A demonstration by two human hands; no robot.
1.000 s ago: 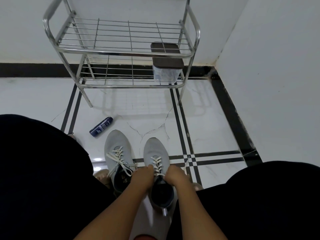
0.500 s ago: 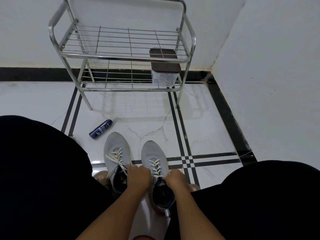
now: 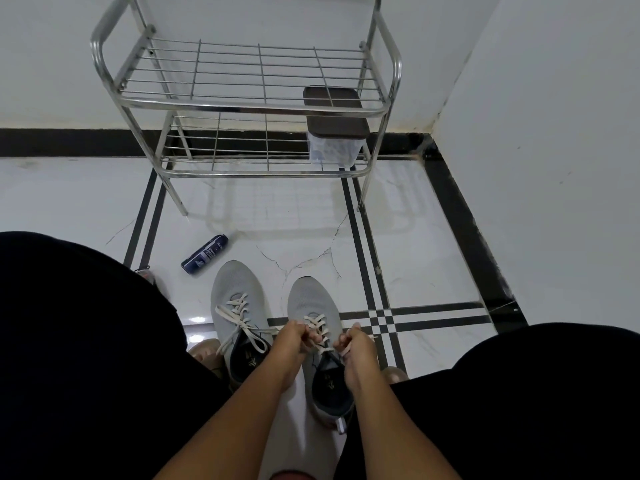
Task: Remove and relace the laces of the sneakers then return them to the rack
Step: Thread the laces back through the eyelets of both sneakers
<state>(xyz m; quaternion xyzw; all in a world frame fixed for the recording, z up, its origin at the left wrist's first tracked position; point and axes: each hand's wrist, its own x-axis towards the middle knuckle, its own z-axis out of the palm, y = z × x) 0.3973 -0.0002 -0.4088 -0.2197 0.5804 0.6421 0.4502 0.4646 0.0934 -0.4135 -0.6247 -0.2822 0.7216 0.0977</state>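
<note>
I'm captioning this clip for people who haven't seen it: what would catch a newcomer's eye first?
First, the left hand and right hand, low in the centre, each pinching the white laces of the right-hand grey sneaker, with the other grey sneaker beside it on the white floor. Next, the steel rack against the wall ahead, a dark-lidded container on its lower shelf, and a blue can lying nearby.

Rack [image 3: 242, 107] top cut off by frame edge — can [image 3: 205, 254] label too small to read.
</note>
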